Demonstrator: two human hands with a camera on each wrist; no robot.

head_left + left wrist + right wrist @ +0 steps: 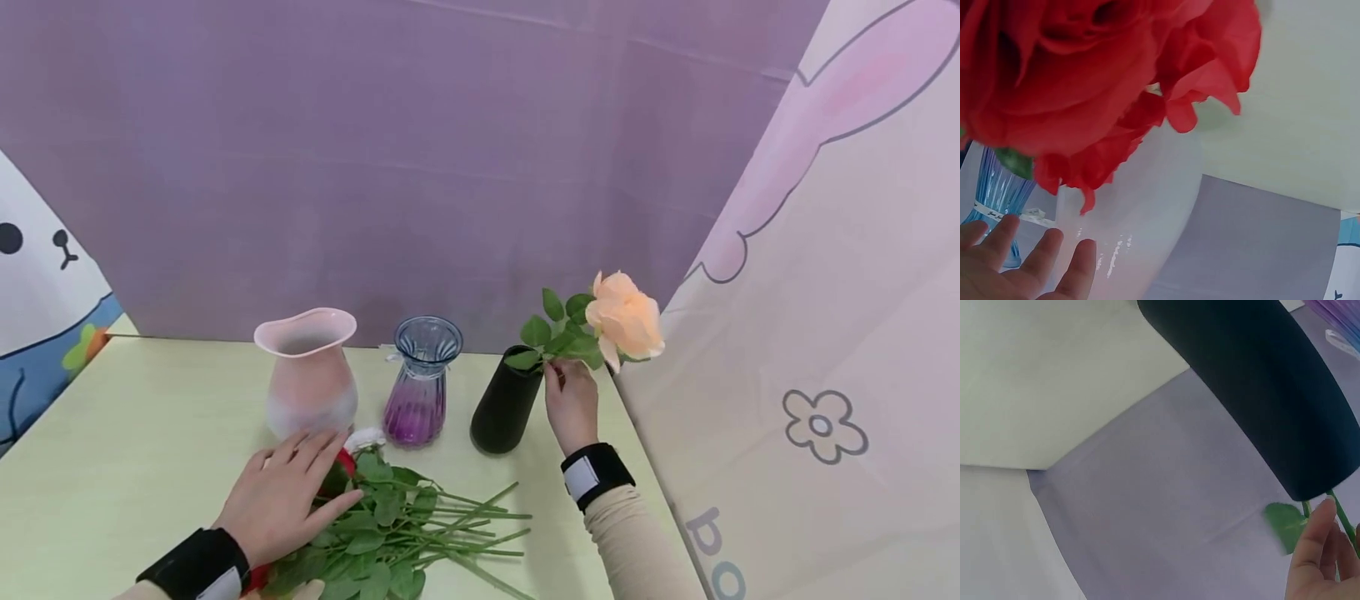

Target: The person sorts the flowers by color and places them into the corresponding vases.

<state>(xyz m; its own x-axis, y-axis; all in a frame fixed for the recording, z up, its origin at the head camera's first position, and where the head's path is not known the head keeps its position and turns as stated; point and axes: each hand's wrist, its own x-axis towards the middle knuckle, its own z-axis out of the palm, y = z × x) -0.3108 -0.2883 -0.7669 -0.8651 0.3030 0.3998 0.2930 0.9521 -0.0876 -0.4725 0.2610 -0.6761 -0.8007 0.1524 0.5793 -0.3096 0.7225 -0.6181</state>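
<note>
Beside the black vase [506, 404], right hand [572, 406] pinches the peach rose [624, 321]; left hand [281, 496] rests flat on stems [450, 533].

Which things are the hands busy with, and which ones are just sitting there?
In use:
right hand holding the peach rose
black vase
left hand on the flower pile

Just sitting there:
pink vase
purple glass vase
</note>
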